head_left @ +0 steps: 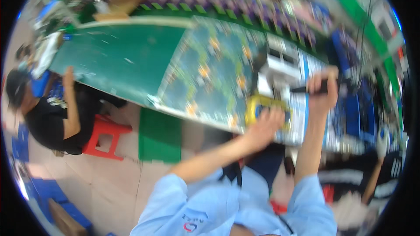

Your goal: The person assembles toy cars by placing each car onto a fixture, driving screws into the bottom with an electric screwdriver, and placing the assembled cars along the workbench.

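My left hand rests with bent fingers over a yellow-framed case with a dark blue middle, holding it at the table's near edge. My right hand is raised to the right of it, its fingers wrapped round a black hand tool with a narrow tip pointing left. Motion blur hides the tool's exact kind. A gap lies between that tip and the case. White boxes or trays stand just beyond the case.
A flower-patterned mat covers the table left of the case, and green tabletop extends farther left. A row of purple and green parts runs behind. A seated person is at left; another person's arm shows at right, near blue bins.
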